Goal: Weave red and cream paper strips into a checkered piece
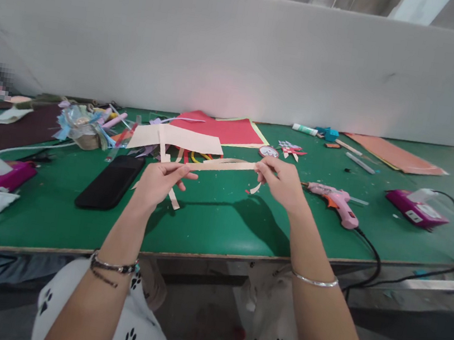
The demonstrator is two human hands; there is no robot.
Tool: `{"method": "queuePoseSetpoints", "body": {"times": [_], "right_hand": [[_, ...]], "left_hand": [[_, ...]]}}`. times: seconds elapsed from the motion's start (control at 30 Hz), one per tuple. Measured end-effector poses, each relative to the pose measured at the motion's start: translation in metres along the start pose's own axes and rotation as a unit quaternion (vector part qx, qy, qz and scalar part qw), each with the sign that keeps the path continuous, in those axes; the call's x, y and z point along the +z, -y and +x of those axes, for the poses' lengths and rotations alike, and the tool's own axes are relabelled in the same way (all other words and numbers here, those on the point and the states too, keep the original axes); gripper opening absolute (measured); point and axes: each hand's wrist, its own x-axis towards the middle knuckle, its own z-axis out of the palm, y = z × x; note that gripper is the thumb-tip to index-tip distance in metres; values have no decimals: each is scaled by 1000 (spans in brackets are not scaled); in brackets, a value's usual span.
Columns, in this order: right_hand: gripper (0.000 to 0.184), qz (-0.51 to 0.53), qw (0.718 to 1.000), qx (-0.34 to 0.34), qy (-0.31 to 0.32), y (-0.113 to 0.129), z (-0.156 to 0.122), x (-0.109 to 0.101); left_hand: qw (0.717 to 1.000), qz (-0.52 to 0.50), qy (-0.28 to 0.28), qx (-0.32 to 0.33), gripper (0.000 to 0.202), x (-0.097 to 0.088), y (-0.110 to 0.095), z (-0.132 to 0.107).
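A narrow cream paper strip [223, 166] is stretched level above the green table between my two hands. Its left end is pinched in my left hand [162, 180], thumb against fingers. My right hand [280, 178] grips the other end, and a short curl of paper [255, 188] shows below those fingers. Behind my left hand, another pale strip [162, 145] runs down past the fingers to the tabletop. A wide cream paper piece [189, 139] lies just beyond my hands, next to red sheets [232, 130].
A pink glue gun [338, 201] lies right of my right hand, its cord over the table edge. A black phone [110, 183] is at left. Purple power strips [414, 207] sit at both sides. Ribbons [85, 125], a glue stick [304, 130] and orange sheets [398, 154] lie farther back.
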Motion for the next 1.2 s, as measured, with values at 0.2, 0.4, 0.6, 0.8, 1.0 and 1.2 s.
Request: {"method": "queuePoseSetpoints", "body": {"times": [0.2,0.4,0.6,0.8,1.0,1.2], "right_hand": [[19,43,998,13,-33,1,0,3],[20,65,998,11,-26,0,0,4],[22,1,999,-32,16,10,-2,0],[24,-10,983,-106,149,34,-5,5],[23,-24,976,-119,181,45,-7,7],[25,-6,983,-102,150,40,-7,16]], "left_hand": [[999,-37,12,-24,19,1,2,2],[1000,-23,0,-4,20,2,3,2],[984,179,11,-11,26,-10,-4,-2],[946,252,57,197,35,9,-18,-15],[951,144,190,197,32,35,-24,-26],[966,106,165,167,28,40,-22,-29]]}}
